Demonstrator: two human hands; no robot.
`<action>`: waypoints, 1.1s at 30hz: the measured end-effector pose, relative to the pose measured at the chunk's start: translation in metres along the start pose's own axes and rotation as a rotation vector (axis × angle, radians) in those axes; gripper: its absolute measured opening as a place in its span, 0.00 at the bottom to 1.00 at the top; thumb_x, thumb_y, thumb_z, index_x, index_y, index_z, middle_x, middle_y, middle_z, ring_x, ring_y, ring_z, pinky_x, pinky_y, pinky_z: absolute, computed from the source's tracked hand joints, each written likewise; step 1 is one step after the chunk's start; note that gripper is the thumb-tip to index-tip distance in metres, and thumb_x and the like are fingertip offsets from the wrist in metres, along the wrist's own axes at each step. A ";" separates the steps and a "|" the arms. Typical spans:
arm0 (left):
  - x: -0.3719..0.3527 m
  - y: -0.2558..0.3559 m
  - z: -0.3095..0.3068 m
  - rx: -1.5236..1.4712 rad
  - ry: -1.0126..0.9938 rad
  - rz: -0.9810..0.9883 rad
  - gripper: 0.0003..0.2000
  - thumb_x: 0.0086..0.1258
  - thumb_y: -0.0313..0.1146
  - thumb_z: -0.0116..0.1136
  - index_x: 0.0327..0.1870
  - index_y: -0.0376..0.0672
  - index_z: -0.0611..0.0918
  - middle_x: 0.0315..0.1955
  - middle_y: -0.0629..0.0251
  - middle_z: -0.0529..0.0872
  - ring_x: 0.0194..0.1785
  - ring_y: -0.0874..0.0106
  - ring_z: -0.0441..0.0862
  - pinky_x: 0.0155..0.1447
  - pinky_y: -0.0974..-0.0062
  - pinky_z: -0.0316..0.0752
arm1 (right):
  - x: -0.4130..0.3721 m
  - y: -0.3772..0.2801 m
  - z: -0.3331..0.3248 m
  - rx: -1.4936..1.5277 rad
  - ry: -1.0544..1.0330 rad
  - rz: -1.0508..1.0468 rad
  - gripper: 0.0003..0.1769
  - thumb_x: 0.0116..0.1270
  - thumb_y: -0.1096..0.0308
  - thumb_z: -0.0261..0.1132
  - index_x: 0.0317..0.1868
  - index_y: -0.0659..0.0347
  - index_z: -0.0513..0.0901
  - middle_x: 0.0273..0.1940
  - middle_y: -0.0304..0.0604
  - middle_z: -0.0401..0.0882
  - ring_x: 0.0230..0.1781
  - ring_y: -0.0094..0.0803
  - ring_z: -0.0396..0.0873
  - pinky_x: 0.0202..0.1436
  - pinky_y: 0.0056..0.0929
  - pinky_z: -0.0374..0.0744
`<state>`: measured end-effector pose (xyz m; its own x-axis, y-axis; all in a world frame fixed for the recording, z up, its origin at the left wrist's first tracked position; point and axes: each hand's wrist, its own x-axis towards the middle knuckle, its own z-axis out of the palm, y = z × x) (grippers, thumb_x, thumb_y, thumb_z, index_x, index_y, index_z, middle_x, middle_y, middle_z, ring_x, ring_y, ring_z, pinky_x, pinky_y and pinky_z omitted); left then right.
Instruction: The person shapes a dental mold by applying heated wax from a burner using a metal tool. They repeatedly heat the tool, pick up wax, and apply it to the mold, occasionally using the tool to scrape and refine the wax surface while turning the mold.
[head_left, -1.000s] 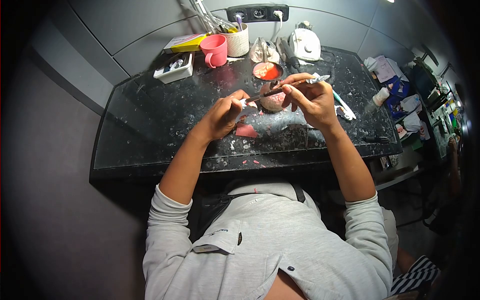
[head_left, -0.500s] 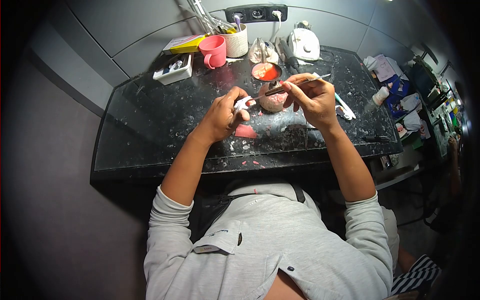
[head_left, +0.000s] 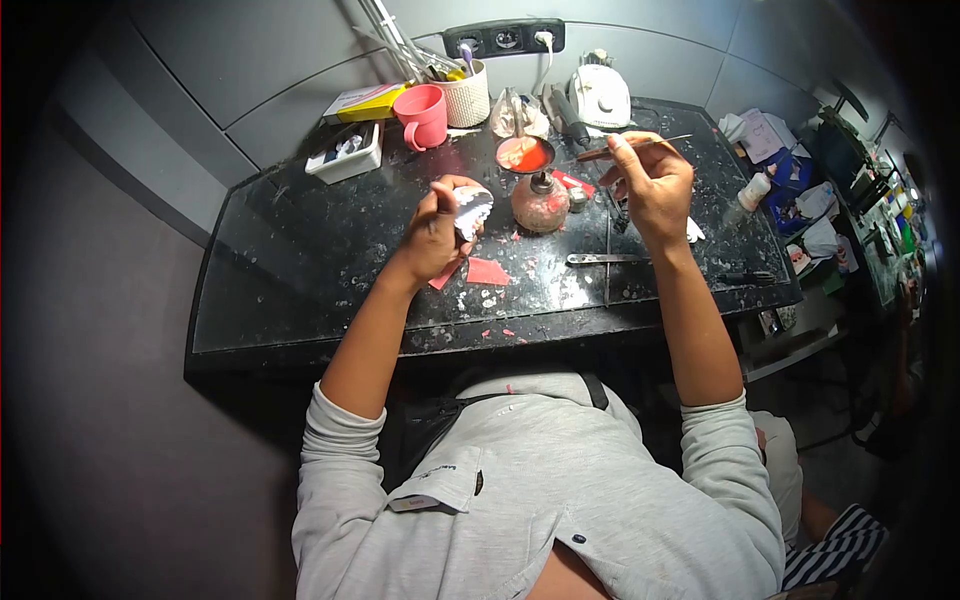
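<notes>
My left hand [head_left: 432, 235] is closed round a white cast [head_left: 472, 212] above the black desk. In my right hand [head_left: 655, 190] is a thin tool with a brown handle [head_left: 597, 155], gripped between thumb and fingers and pointing left. Between my hands stands a round glass burner [head_left: 540, 205] with a dark top. Just behind it is a small pan [head_left: 525, 153] holding red-orange material. Pink sheet pieces [head_left: 488, 271] lie below my left hand. A metal tool [head_left: 600, 259] rests on the desk left of my right wrist.
At the back are a white tray [head_left: 345, 165], a pink mug [head_left: 421, 118], a woven holder [head_left: 463, 98] with tools, a handpiece [head_left: 568, 118] and a white device [head_left: 600, 95]. A white bottle [head_left: 754, 191] stands at the right. Part of another person in striped cloth [head_left: 835, 550] shows lower right.
My hands have moved apart. The tool in my right hand has come away from the white cast, and my left hand has turned the cast. The burner is now in fuller view.
</notes>
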<state>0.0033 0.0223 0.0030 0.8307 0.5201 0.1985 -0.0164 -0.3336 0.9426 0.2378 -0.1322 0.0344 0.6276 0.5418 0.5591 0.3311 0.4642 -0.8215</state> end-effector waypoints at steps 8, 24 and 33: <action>-0.001 -0.002 -0.005 -0.456 -0.118 -0.022 0.31 0.85 0.56 0.30 0.73 0.37 0.66 0.42 0.59 0.81 0.40 0.72 0.80 0.41 0.76 0.75 | -0.001 0.001 0.000 -0.031 -0.019 0.024 0.06 0.70 0.71 0.70 0.40 0.66 0.86 0.30 0.39 0.87 0.24 0.20 0.83 0.22 0.17 0.73; -0.004 0.004 0.006 0.103 -0.026 0.091 0.29 0.76 0.46 0.62 0.69 0.38 0.68 0.51 0.56 0.82 0.49 0.72 0.82 0.53 0.70 0.78 | -0.004 0.004 0.002 -0.051 -0.029 -0.201 0.06 0.70 0.75 0.69 0.44 0.68 0.85 0.32 0.40 0.87 0.28 0.19 0.83 0.29 0.17 0.79; -0.006 0.008 0.008 0.086 -0.128 0.133 0.31 0.76 0.50 0.60 0.70 0.37 0.69 0.49 0.67 0.79 0.45 0.81 0.76 0.52 0.79 0.76 | -0.013 -0.004 0.005 0.192 -0.321 -0.065 0.07 0.72 0.73 0.69 0.46 0.69 0.85 0.33 0.39 0.86 0.27 0.19 0.82 0.26 0.16 0.76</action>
<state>0.0026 0.0102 0.0070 0.8886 0.3642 0.2789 -0.0878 -0.4619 0.8826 0.2244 -0.1377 0.0309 0.3467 0.6850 0.6407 0.2060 0.6108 -0.7645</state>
